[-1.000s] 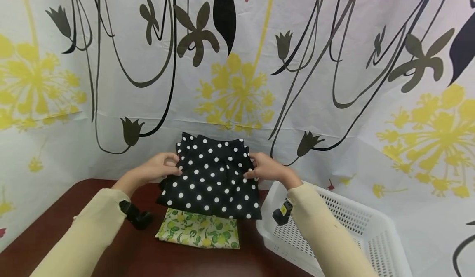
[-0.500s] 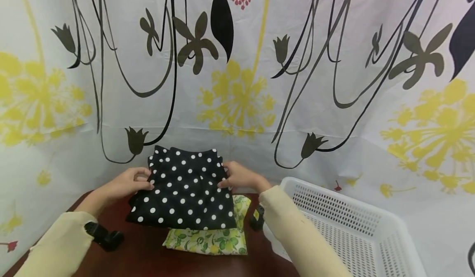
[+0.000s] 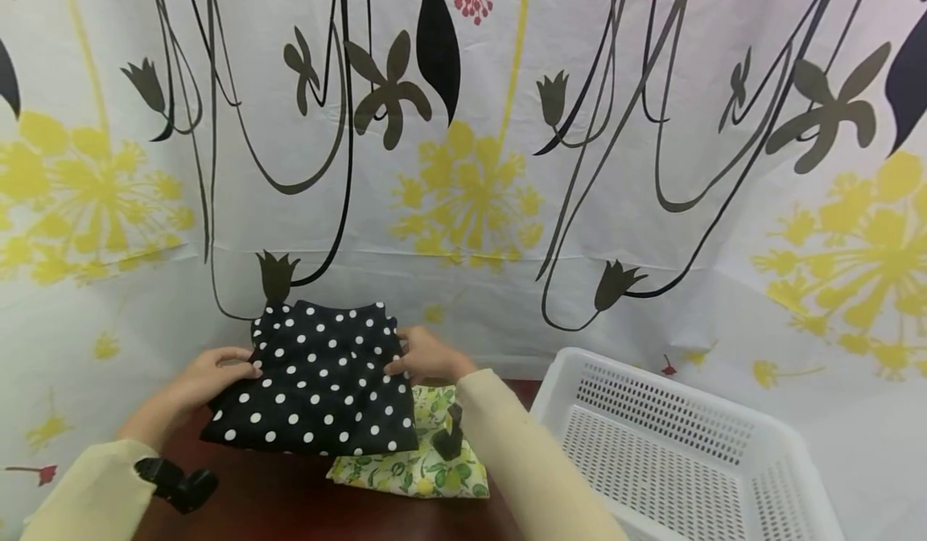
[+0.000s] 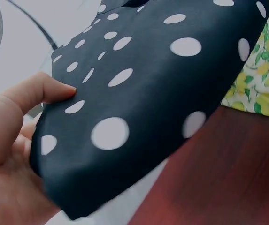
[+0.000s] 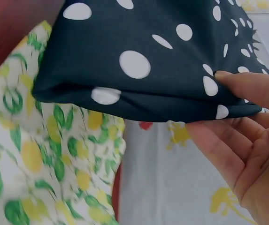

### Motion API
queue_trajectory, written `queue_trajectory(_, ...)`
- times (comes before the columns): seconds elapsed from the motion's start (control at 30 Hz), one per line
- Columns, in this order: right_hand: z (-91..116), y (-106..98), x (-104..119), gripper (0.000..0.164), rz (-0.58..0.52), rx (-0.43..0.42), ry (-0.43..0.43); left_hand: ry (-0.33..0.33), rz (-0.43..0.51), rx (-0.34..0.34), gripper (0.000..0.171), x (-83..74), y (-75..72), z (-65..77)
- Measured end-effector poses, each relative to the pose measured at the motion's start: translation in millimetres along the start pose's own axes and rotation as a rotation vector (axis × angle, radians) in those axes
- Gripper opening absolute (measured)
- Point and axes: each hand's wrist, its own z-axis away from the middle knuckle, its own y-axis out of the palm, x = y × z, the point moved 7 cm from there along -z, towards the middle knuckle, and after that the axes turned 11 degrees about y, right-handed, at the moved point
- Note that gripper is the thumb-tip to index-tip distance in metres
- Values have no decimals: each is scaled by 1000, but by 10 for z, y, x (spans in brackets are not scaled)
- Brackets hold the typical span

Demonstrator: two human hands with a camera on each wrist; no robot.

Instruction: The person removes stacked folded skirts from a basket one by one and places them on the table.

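Both hands hold a folded black cloth with white polka dots (image 3: 319, 388), raised above the table. On its left edge the left hand (image 3: 213, 376) pinches, thumb on top and fingers beneath, as the left wrist view shows with the cloth (image 4: 148, 93). At the opposite edge, the right hand (image 3: 429, 356) grips the folded layers between thumb and fingers; the right wrist view shows this hand (image 5: 251, 136) close up. Partly covered by the dotted cloth, a folded lemon-print cloth (image 3: 427, 476) lies on the dark red table. What kind of garment the dotted cloth is, I cannot tell.
To the right stands a white perforated plastic basket (image 3: 652, 436), with the right sleeve (image 3: 521, 444) crossing near its left side. A flower-printed white curtain (image 3: 463, 203) hangs behind the dark red table (image 3: 268, 497). Each wrist wears a black camera.
Both hands have carried the dotted cloth leftward and slightly lower in the head view. More of the lemon-print cloth now shows on its right. The grip looks the same.
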Motion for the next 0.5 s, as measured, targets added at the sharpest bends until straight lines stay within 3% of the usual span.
queue_trajectory(0.1, -81, 98, -8, 69, -31, -8, 9, -39, 16, -32, 54, 138, -48, 61)
queue_trajectory(0.3, -205, 283, -28, 70, 71, -89, 15, -81, 59, -32, 57, 398, -90, 172)
queue_trajectory(0.5, -284, 475, 21, 59, 89, -118, 9, -121, -9, -40, 59, 588, -195, 251)
